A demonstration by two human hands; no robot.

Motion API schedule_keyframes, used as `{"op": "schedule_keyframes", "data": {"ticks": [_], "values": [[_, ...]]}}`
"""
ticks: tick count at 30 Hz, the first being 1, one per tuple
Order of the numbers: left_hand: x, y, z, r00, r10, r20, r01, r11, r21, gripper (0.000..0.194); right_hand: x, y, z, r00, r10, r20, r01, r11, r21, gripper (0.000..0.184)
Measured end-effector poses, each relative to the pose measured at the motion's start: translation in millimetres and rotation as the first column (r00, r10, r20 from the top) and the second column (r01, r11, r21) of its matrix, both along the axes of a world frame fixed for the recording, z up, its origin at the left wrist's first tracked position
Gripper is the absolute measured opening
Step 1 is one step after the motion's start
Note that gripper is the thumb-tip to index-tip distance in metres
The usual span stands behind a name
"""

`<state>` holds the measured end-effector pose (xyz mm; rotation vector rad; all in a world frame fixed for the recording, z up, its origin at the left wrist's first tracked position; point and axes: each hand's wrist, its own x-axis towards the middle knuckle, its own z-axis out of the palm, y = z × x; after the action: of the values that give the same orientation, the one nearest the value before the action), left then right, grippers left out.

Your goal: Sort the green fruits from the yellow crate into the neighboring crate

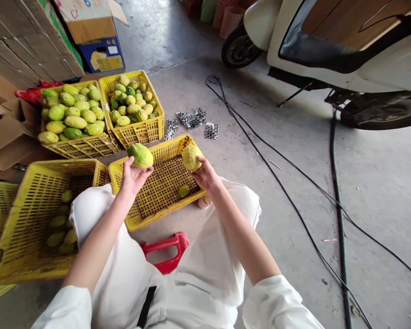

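My left hand [136, 176] holds a green-yellow lemon-like fruit [141, 156] from below, with its fingers curled round the underside. In my right hand [205, 173] is a paler yellow lemon-like fruit [192, 158], gripped at its side. Both hands are raised over a shallow yellow plastic crate [154, 213] between my knees. One small yellow-green fruit [183, 191] lies on that crate's perforated floor, near its right side. To the left, a deeper yellow crate [23, 201] has several fruits [58, 221] in shadow at the bottom.
Two yellow crates heaped with fruit [76, 121] [133, 108] stand ahead on the left. Crumpled patterned wrappers [192, 119] lie beyond the shallow crate. A red stool [171, 265] is under me. Black cables [277, 178] cross the floor toward a parked scooter [315, 59]. Cardboard boxes [20, 36] are at left.
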<state>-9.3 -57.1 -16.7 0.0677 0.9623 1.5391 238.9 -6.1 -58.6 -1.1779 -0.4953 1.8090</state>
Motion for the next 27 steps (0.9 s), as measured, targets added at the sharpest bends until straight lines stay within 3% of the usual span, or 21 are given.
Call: {"op": "schedule_keyframes", "data": {"ticks": [5, 14, 18, 24, 27], "values": [[3.1, 0.6, 6.3, 1.000, 0.026, 0.006, -0.026, 1.000, -0.013, 0.024, 0.1, -1.4, 1.0, 1.000, 0.011, 0.011, -0.011, 1.000, -0.011, 0.043], [1.8, 0.3, 7.9, 0.997, 0.044, 0.065, -0.037, 0.994, -0.098, 0.030, -4.5, -3.7, 7.3, 1.000, -0.019, -0.024, 0.021, 0.997, 0.074, 0.044], [1.4, 0.2, 6.4, 0.997, 0.034, 0.063, -0.029, 0.996, -0.089, 0.031, -4.6, -3.5, 2.7, 1.000, -0.014, -0.004, 0.015, 0.995, 0.098, 0.042], [3.5, -0.6, 6.9, 0.996, 0.020, 0.082, -0.017, 0.999, -0.042, 0.041, -3.5, -2.3, -1.4, 1.000, -0.015, 0.013, 0.015, 0.999, 0.030, 0.042], [4.8, 0.1, 6.1, 0.999, 0.033, 0.037, -0.032, 0.999, -0.032, 0.037, -3.4, -3.3, 1.0, 1.000, -0.017, 0.002, 0.017, 0.997, 0.073, 0.049]]}}
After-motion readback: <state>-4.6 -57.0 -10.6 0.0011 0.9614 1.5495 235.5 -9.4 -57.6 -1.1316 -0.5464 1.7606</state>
